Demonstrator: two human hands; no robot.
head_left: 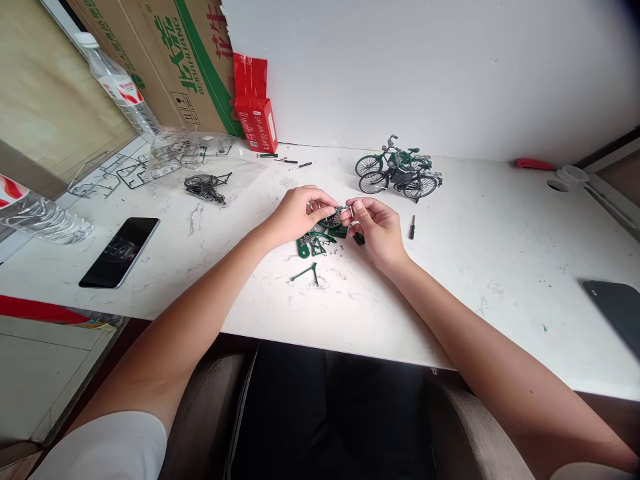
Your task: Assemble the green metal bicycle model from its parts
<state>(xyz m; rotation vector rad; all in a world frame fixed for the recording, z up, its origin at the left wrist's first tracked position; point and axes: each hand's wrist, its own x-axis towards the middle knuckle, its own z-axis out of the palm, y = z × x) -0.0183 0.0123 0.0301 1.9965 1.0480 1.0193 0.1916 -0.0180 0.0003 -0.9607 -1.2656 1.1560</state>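
Note:
My left hand [305, 212] and my right hand [376, 227] meet above the table, fingertips pinched around a small silver-grey model bicycle part [342, 209]. Its exact kind is too small to make out. Beneath them lie a black spoked wheel [330, 222] and several green model parts [303, 247], partly hidden by my fingers. Closer to me rests a green V-shaped piece [314, 268]. Two model bicycles, a green one [369, 163] and a black one [373, 181], stand close together beyond my right hand.
A small black screwdriver [413, 227] lies right of my hands. Several small tools [300, 166] are near the red packet [256, 120]. Leftward are plastic bags with black parts [207, 187], a phone [120, 252] and water bottles [47, 217]. A cardboard box [170, 63] stands behind.

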